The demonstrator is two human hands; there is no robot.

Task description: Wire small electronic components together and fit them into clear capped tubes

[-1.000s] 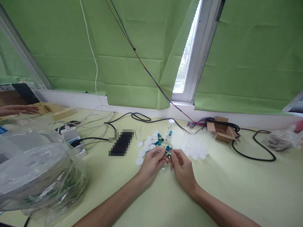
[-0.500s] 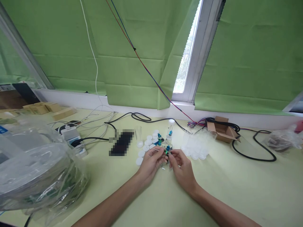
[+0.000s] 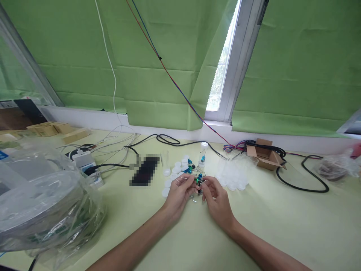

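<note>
Pale counter [image 3: 296, 222]: my left hand [image 3: 180, 192] and right hand [image 3: 216, 195] pinch a small green-lit part [image 3: 197, 181], details unclear, between them; I should hold steady, clear of blue pieces [image 3: 188, 170] at eleven o'clock.

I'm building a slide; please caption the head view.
Left hand and right hand hold a small green part between fingertips, near white caps and a capped clear tube.

green blinds [image 3: 152, 86] hang above a pale table [image 3: 282, 222].
</note>
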